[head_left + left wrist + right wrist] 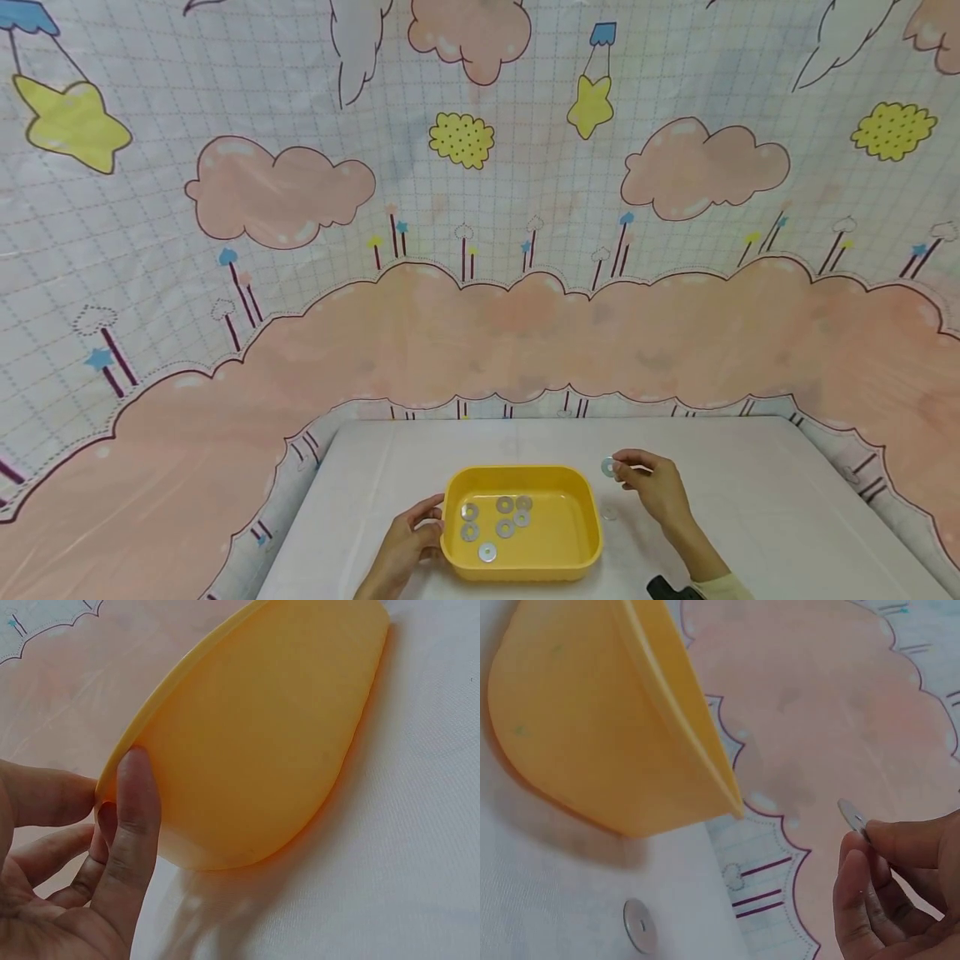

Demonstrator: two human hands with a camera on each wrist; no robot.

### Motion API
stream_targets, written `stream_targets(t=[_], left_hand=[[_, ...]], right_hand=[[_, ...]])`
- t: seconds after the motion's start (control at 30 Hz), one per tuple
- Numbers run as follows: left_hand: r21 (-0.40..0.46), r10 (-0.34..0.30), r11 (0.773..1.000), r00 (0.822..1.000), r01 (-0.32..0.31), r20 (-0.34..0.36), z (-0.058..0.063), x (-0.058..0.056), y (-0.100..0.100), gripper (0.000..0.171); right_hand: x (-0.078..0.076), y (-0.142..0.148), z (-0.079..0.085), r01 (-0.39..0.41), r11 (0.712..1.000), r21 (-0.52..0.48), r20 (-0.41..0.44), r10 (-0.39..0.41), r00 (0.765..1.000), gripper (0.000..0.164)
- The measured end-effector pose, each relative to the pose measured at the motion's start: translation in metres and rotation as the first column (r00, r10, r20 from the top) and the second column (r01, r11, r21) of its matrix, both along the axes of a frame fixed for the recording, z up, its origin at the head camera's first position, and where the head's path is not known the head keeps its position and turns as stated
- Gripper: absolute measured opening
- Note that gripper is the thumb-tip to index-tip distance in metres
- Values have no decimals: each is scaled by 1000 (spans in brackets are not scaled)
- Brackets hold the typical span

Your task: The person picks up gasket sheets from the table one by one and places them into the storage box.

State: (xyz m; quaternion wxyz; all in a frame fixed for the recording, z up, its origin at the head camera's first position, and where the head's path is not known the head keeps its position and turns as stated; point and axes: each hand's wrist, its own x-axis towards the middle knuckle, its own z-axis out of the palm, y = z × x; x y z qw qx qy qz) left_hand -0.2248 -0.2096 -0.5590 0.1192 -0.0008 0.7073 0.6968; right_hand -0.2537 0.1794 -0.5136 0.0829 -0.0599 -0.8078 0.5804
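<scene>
A yellow plastic tray stands on the white table with several flat metal washers lying flat inside. At its left end my left hand holds the tray's side, thumb against the outer wall under the rim and fingers bent at the edge. Beyond the tray's right side, above the table, my right hand pinches one washer between thumb and fingertips. Another washer lies on the table just right of the tray, below this hand.
The white tabletop reaches back to a patterned cloth backdrop with clouds and stars. A dark strap-like object sits by the right wrist at the bottom edge.
</scene>
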Motion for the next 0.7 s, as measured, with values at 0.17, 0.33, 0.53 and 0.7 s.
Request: stream_targets(t=[0.17, 0.33, 0.53, 0.7], left_hand=[[3, 2, 1000, 1000, -2, 2, 0, 0, 0, 61], [2, 5, 1000, 1000, -5, 0, 0, -2, 0, 60], [6, 11, 1000, 1000, -11, 15, -1, -9, -2, 61], [7, 5, 1000, 1000, -6, 20, -2, -16, -4, 61]], right_hand=[[5, -8, 7, -39, 999, -36, -8, 39, 999, 21], [8, -18, 10, -67, 996, -60, -9, 67, 998, 19], [9, -31, 11, -87, 992, -95, -2, 87, 996, 17], [11, -40, 12, -114, 987, -109, 21, 117, 993, 16]])
